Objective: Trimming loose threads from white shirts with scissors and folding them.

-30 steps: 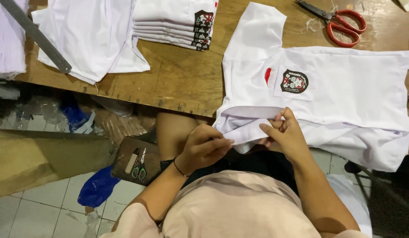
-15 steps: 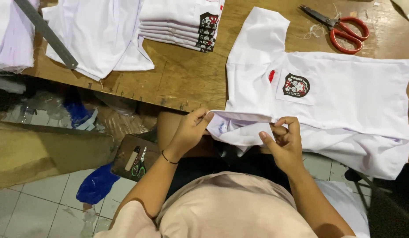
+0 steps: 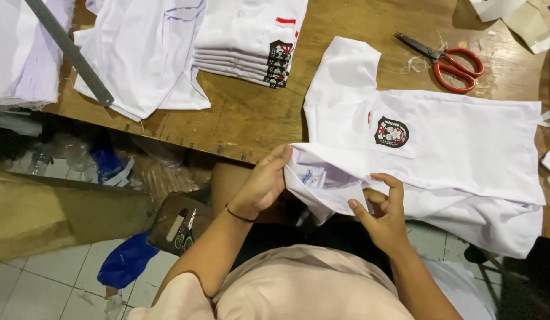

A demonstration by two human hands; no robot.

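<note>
Item: one white short-sleeved shirt (image 3: pixel 464 142), thin woven cloth, lying flat across the near edge of the wooden worktable (image 3: pixel 251 118), its lower part hanging over the edge. One embroidered crest badge (image 3: pixel 391 132), shield-shaped, black, red and white, sits on the chest pocket.

Left hand (image 3: pixel 264 184): fingers pinched on the collar fold at the shirt's near-left corner, holding the cloth up off the table edge. One thin dark band circles the wrist.

Right hand (image 3: pixel 384 210): palm up beneath the hanging fabric, fingers curled and half-spread, thumb and fingertips touching the cloth's underside; whether they clamp it cannot be told.

Also on the table:
- One stack of folded white shirts (image 3: pixel 251 35), several layers, badges showing along the fold edge, one red stripe on top.
- One loose heap of white fabric (image 3: pixel 144 53), soft and crumpled, just left of the stack.
- One long grey metal ruler (image 3: pixel 70 50), flat, lying diagonally across the heap.
- One pair of scissors (image 3: pixel 450 59), steel blades, red plastic handles, beside a tuft of white thread scraps.

Below the table: one brown tray (image 3: pixel 177 225) holding small tools; blue plastic (image 3: pixel 126 261) on a tiled floor.
</note>
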